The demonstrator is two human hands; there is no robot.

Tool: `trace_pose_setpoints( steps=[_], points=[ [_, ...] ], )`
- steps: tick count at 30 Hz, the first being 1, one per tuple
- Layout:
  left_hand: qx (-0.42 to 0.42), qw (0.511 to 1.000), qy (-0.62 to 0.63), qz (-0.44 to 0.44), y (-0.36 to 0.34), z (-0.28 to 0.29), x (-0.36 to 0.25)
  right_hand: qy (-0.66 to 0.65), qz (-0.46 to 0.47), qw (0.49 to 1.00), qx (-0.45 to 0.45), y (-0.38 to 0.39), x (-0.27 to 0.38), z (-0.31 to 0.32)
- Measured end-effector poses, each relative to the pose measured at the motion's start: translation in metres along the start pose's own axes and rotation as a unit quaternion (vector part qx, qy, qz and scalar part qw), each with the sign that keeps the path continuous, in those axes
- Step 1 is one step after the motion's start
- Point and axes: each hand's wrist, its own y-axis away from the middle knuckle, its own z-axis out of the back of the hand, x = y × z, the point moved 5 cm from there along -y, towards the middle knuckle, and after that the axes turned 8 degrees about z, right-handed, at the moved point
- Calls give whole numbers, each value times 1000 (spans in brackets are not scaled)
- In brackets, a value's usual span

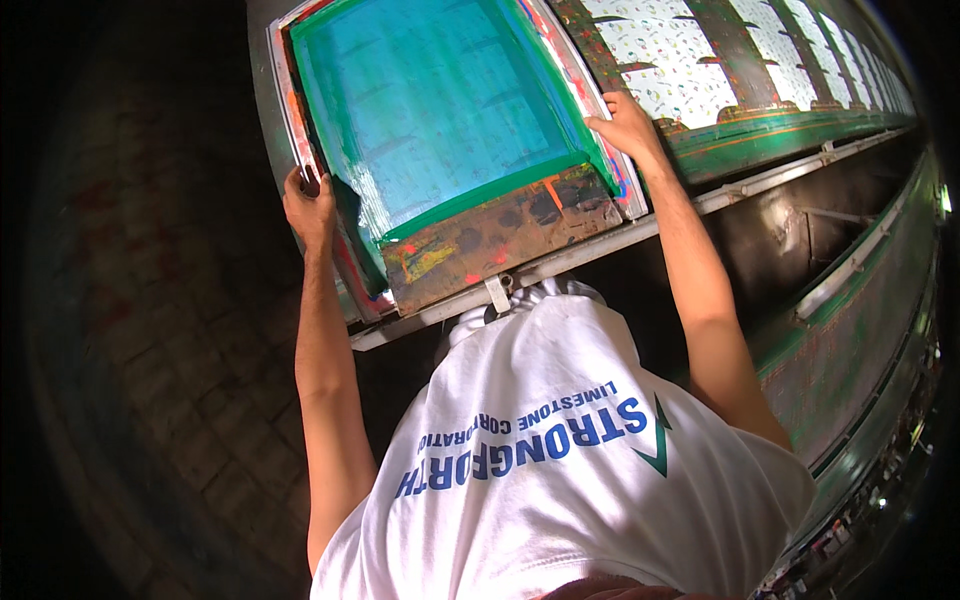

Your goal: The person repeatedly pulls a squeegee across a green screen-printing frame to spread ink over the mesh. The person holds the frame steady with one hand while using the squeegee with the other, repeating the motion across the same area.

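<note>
A screen-printing frame [572, 75] lies in front of me on the long table. Its teal mesh [440, 110] has a green border, and the pale rim is smeared with red, orange and blue ink. My left hand [310, 205] is closed on the left rim near its lower part, thumb and fingers gripping the edge. On the opposite side my right hand [628, 128] grips the right rim, a little farther up. The undersides of both grips are hidden. An ink-stained brown board [500, 228] sits along the near end of the mesh.
A metal rail [720, 200] runs along the table's near edge, with a small bracket [497, 292] by my waist. Rightward, patterned white printed sheets [660, 55] lie in a row. Another long green table [850, 300] stands at the right. Dark paved floor [200, 400] lies left.
</note>
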Motion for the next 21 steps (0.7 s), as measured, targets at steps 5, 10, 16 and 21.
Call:
trace_pose_setpoints(
  steps=[5,10,16,21],
  points=[
    [-2,1000,-21,-7,-6,13,-6,-34,112,990,-79,37,43,33],
    [-14,1000,25,1,-13,30,7,-106,141,973,-150,88,84,40],
    [-32,998,41,34,-15,43,10,-124,145,978,-80,110,93,26],
    [-19,998,23,51,-2,14,-12,-105,156,978,-93,95,63,34]
  ],
)
